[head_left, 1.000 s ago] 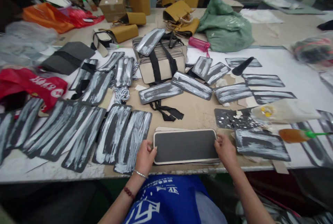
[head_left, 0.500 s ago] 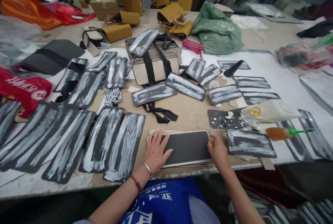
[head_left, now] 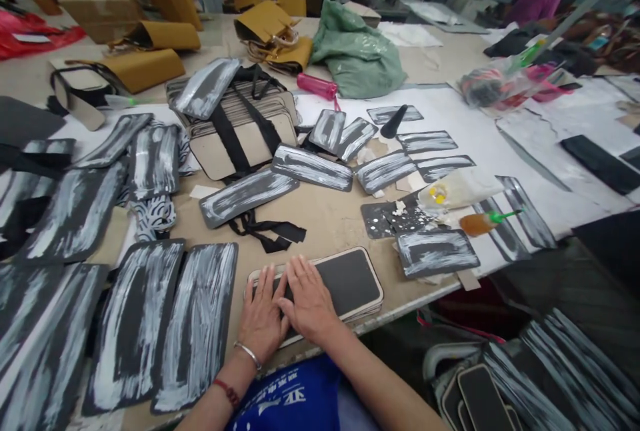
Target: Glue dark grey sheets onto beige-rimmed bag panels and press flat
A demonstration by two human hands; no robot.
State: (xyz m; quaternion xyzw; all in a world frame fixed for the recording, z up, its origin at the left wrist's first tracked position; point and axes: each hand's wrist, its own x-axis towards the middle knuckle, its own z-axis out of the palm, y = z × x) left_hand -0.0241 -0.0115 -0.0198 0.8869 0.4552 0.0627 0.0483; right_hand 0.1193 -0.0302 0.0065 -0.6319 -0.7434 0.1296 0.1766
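With the left hand (head_left: 261, 319) and right hand (head_left: 311, 301) flat, gripping nothing, the panel (head_left: 353, 282) is best pressed evenly.

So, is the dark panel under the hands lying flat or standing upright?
Lying flat: the dark panel shows its broad face upward, left hand and right hand resting on it.

At the front edge of the counter (head_left: 395, 308) there lies a pile of panels (head_left: 353, 281); the left hand (head_left: 263, 317) and the right hand (head_left: 310, 301) rest upon it. On its left, two panels (head_left: 197, 324) lie side by side. On its right, farther back, is a squeeze bottle (head_left: 477, 223). Behind the pile are a strap (head_left: 273, 239), then a stack of boards (head_left: 245, 139).
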